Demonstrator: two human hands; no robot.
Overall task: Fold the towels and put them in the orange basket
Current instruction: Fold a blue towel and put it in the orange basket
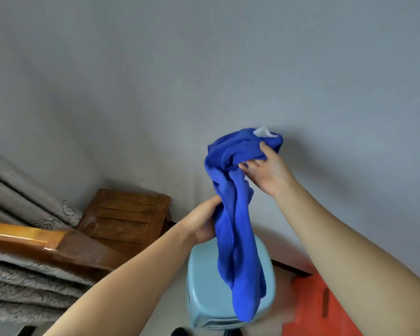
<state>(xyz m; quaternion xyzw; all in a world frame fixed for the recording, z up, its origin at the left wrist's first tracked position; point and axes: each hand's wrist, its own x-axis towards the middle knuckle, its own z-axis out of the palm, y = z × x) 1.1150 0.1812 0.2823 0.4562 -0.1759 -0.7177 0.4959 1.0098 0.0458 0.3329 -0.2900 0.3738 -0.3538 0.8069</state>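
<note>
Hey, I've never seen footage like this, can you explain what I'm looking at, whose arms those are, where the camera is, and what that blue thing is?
There is no machine here. The one picture comes from a camera worn on a person's head, so the two bare arms are the wearer's own. Both hands hold up a crumpled blue towel in front of a grey wall: the right hand grips the top, the left hand grips it lower down. Below stand a pale blue stool and the orange basket. At the left are a wooden piece and patterned curtains.

towel (235,229): ribbed matt cloth | stool (204,299): smooth plastic | rail (22,236): glossy wood (varnished)
</note>
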